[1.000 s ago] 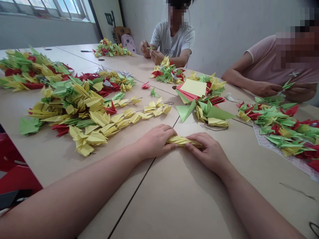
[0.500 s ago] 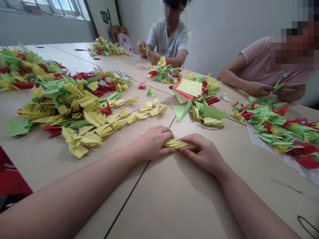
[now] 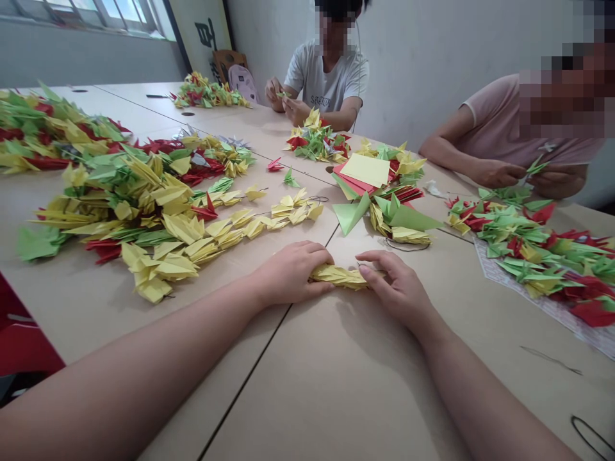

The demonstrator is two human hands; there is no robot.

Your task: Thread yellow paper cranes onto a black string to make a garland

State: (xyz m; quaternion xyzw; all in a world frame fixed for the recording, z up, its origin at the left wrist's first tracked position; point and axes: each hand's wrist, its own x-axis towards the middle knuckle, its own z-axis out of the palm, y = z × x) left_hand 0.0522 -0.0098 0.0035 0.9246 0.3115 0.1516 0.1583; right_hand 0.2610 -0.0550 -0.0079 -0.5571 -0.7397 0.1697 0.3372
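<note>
Paper heap on table, left of strand; sheets beyond.

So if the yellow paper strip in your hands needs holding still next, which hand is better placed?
Probably the left hand: its fingers wrap over one end of the yellow paper strip. The right hand is at the other end, its forefinger seemingly clear of the strip.

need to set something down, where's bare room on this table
Widest bare patch: the table between the left forearm and right forearm, this side of the held yellow paper. Another lies between the right forearm and the pile at right, with a loose thread on it. It's crowded at left, along the big heap, and farther out around the square sheets.
</note>
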